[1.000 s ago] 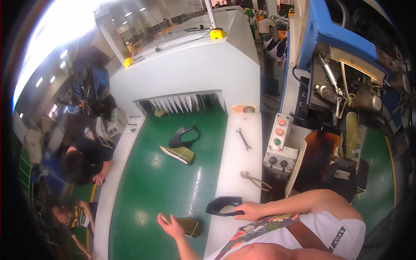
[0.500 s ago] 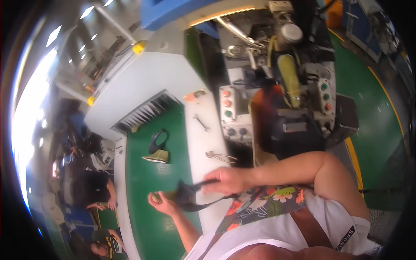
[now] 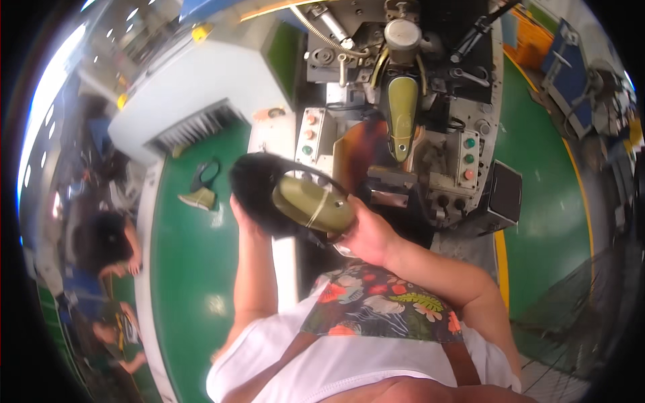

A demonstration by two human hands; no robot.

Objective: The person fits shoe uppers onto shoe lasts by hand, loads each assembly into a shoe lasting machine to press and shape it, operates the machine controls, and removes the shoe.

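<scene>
Both my hands hold a shoe upper (image 3: 252,185), dark and open, with an olive-green shoe last (image 3: 316,201) showing in it. A pale line crosses the last, and a small hole shows near its end. My left hand (image 3: 243,218) grips the dark end from below, its fingers mostly hidden behind it. My right hand (image 3: 369,235) is closed around the green end. Beyond them, in a shoe-making machine (image 3: 403,33), another olive-green sole-shaped piece (image 3: 402,114) is set lengthwise beneath a round metal head.
On the green conveyor belt (image 3: 191,269) at left lie a green last (image 3: 198,198) and a dark strap-like loop (image 3: 205,174). Button panels (image 3: 468,158) flank the machine; a dark box (image 3: 505,193) juts out at right. Another person (image 3: 107,242) stands across the belt.
The green last and dark upper have come up from over the belt, rightward to the machine's front. My right hand has shifted from the dark strap to the green end. The view has turned.
</scene>
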